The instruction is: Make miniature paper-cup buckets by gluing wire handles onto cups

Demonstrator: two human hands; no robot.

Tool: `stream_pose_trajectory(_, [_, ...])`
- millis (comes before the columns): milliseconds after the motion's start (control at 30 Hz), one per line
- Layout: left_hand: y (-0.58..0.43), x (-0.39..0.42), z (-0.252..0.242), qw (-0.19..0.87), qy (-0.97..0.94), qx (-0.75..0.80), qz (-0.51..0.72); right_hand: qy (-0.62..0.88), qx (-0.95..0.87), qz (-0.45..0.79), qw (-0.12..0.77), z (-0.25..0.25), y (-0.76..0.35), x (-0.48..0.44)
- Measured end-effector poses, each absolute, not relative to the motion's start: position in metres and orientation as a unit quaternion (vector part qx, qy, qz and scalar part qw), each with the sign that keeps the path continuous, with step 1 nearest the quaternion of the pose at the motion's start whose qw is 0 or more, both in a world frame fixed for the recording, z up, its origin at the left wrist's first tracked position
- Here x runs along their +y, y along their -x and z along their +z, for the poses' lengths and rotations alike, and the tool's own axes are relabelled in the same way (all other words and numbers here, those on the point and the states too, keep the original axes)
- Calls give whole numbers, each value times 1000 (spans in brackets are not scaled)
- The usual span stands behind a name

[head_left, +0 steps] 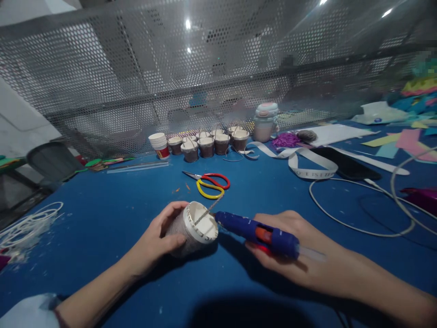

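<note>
My left hand is wrapped round a small paper cup covered in greyish-brown yarn, with a white printed ribbon round its rim. The cup is tilted, its mouth turned to the right and towards me. A thin grey-brown cord sticks out of the mouth. In my right hand is a dark blue hot glue gun with a clear glue stick jutting from its back. Its nozzle is at the right side of the cup's rim; whether it touches, I cannot tell. Beyond the cup lie red-and-yellow-handled scissors.
Several finished-looking brown cups stand beside stacked paper cups near a perforated metal screen. White ribbon, a black phone, purple yarn and a bottle are at right. White cord lies left.
</note>
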State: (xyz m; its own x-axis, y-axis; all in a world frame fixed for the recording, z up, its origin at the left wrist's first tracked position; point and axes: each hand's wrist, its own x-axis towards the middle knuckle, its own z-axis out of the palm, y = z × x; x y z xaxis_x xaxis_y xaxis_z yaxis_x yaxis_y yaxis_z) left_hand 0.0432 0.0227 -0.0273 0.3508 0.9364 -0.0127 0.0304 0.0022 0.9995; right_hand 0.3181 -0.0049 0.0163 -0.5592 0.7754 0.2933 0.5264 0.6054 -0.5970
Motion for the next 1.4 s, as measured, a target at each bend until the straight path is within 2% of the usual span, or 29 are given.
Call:
stream_pose_trajectory(500, [-39,25,-29,564,-624,386,380,391,-850,243,255,11,-315,-4])
stream_pose_trajectory(933, [-41,23,-26,553,-631,390,379,395,-856,209,260,6,-315,-8])
stream_pose_trajectory(1200, [-40,22,-25,536,-646,390,378,393,-847,202,296,3,-314,-8])
stream_pose_trajectory(1400, [-41,20,-23,524,-650,398,380,397,-848,215,276,5,-313,-9])
